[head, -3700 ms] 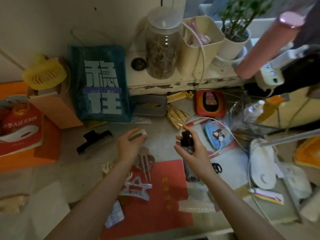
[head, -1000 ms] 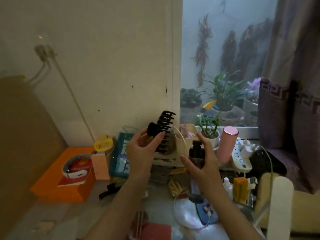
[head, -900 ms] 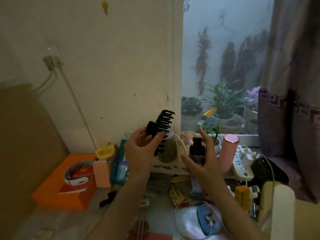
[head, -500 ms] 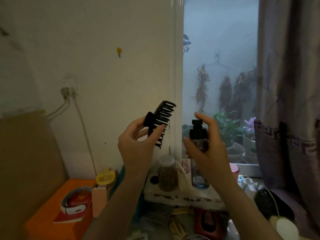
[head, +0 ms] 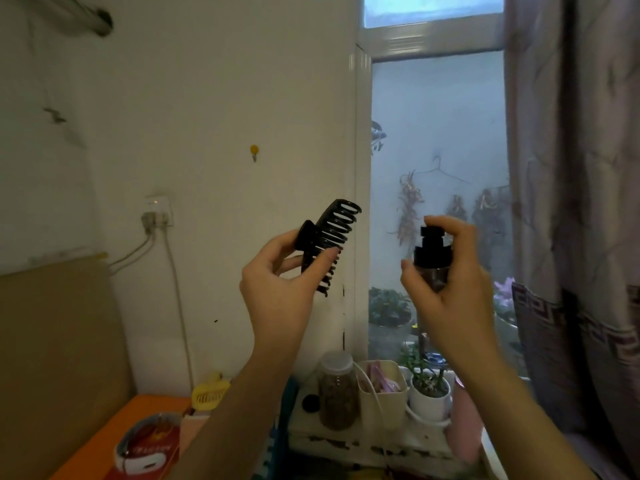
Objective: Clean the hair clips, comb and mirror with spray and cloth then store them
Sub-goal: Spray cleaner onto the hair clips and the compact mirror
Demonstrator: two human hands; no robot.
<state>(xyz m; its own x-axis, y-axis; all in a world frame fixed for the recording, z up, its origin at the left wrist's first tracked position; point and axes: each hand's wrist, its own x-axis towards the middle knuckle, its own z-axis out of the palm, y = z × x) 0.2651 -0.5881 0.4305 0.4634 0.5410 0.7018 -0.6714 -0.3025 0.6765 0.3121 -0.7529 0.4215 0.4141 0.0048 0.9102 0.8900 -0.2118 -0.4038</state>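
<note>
Head view: against the wall [head: 207, 116] at frame centre, the left hand [head: 277, 289] pinches a black claw clip [head: 329, 240], its long axis tilted toward upper right, teeth facing right. Just right, apart by open air, the right hand [head: 450, 282] grips an upright spray bottle [head: 433, 258], forefinger over its cap. Both sit higher over the clutter than half a second ago.

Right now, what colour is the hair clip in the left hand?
Black, all over; the hair clip shows clearly in the head view.
</note>
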